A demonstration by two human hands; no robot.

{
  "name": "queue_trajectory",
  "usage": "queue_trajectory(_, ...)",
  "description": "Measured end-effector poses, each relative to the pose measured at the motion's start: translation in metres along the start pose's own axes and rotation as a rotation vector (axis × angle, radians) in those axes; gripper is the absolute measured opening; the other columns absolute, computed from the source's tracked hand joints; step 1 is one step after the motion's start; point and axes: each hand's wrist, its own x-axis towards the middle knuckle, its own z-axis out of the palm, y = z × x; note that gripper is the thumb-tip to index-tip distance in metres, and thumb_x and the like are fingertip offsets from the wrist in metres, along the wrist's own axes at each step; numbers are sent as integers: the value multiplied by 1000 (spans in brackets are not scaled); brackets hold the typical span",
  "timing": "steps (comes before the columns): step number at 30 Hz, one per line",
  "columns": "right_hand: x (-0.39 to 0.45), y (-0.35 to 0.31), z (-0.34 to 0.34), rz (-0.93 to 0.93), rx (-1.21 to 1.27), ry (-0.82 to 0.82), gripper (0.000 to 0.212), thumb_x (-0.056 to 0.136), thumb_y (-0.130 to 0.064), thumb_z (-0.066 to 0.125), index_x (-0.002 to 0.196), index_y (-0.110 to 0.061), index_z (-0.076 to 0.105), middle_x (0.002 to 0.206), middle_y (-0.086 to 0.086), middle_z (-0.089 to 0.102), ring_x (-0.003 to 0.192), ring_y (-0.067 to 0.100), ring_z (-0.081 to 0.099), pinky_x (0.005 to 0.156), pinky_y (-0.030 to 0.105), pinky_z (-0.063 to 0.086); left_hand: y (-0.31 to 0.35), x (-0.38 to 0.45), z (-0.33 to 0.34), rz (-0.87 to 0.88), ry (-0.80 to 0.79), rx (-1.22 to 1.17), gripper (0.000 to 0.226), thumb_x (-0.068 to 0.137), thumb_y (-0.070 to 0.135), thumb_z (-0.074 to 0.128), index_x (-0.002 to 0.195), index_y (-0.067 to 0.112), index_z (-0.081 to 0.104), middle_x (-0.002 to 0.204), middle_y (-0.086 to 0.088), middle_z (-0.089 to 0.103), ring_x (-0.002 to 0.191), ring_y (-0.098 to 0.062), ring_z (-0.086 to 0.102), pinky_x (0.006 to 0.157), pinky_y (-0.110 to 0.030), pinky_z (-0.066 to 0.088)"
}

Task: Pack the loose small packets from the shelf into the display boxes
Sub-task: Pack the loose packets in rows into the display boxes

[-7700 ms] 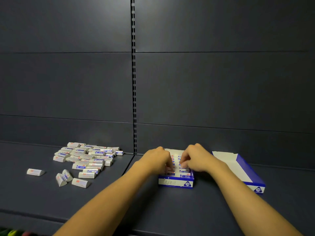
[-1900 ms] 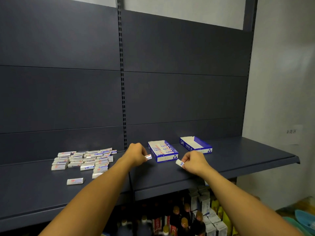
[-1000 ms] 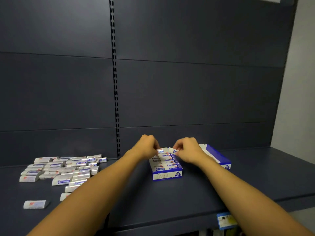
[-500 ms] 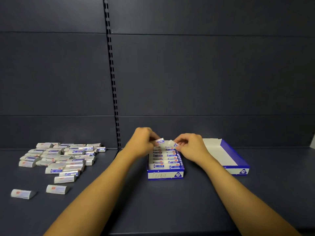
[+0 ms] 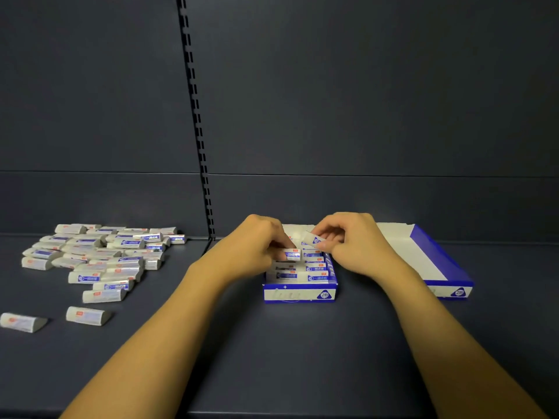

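A blue and white display box (image 5: 299, 293) stands mid-shelf with two rows of small white packets inside. My left hand (image 5: 254, 246) is shut on one packet (image 5: 292, 254) just above the box's left row. Over the far right of the box, my right hand (image 5: 354, 240) pinches another packet (image 5: 311, 238), tilted. A second display box (image 5: 447, 290) lies to the right, and no packets show in it. Several loose packets (image 5: 99, 255) lie in a heap on the shelf at the left.
Two single packets (image 5: 87, 315) (image 5: 21, 322) lie apart at the near left. The dark shelf (image 5: 302, 358) runs to a dark back panel, with a slotted upright (image 5: 196, 122) behind the left hand.
Both hands, each with a packet, have come down lower over the back of the filled box. The camera has tilted down and moved closer to the shelf.
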Motion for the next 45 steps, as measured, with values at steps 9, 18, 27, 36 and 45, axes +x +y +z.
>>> queue_trajectory(9,-8,4,1,25,-70,-39,20,86,-18,79,105,-20,74,96,-9,71,79,4,66,66,12,49,5,-5,6,-65,-123,47,26,90,17,72,115,23,76,113,4,72,97,-10,63,87,-33,56)
queue_trajectory(18,-10,0,6,14,-154,-154,19,86,-21,79,104,-23,73,101,-9,70,77,3,65,65,15,50,9,-6,8,-117,-193,53,26,92,21,73,117,21,75,122,2,70,113,-15,61,91,-29,56)
queue_trajectory(27,-9,2,10,-27,-285,-284,17,84,-20,77,98,-28,74,94,-16,67,74,2,64,66,20,58,11,-7,15,-126,-125,133,28,91,26,74,118,24,74,122,1,69,114,-15,59,73,-21,43)
queue_trajectory(36,-4,-5,10,-28,-365,-332,15,81,-17,79,87,-26,69,78,-13,65,72,7,67,65,22,59,9,-4,21,-149,-138,120,23,90,23,74,114,22,76,122,-3,68,106,-19,66,76,-26,52)
queue_trajectory(45,-4,-9,11,-29,-417,-369,14,82,-16,78,90,-26,73,95,-11,67,76,7,64,69,23,60,5,0,26,-144,-145,116,21,89,20,75,110,21,77,121,-4,68,105,-19,65,73,-24,51)
